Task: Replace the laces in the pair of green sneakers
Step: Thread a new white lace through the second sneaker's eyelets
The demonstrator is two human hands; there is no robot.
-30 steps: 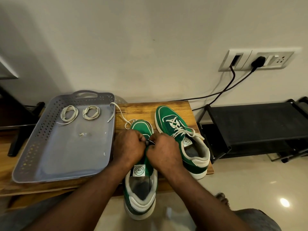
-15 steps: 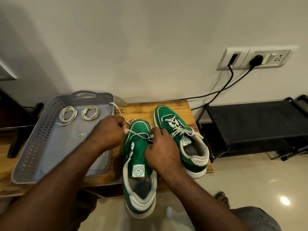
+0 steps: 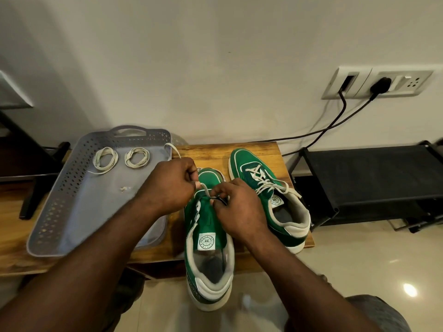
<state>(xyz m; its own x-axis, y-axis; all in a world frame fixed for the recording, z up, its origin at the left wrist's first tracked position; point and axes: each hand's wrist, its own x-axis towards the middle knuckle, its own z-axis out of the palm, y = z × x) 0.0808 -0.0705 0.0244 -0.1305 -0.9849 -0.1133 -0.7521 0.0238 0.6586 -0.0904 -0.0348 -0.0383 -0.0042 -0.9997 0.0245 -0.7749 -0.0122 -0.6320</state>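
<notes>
Two green sneakers stand on a wooden bench (image 3: 239,152). The near sneaker (image 3: 207,248) hangs over the bench's front edge. My left hand (image 3: 171,185) grips its white lace (image 3: 205,188) above the toe. My right hand (image 3: 236,207) pinches the same lace at the eyelets on the tongue. One loose end of the lace (image 3: 172,149) trails back over the tray's rim. The far sneaker (image 3: 268,195) on the right is laced, its ends loose.
A grey perforated tray (image 3: 72,204) at the left holds two coiled white laces (image 3: 105,158) (image 3: 137,157) and a small scrap. A black shoe rack (image 3: 374,178) stands at the right. Cables run from a wall socket (image 3: 376,83).
My left hand has come back from the left toward the toe of the near sneaker with the lace in it. The right hand stays at the eyelets.
</notes>
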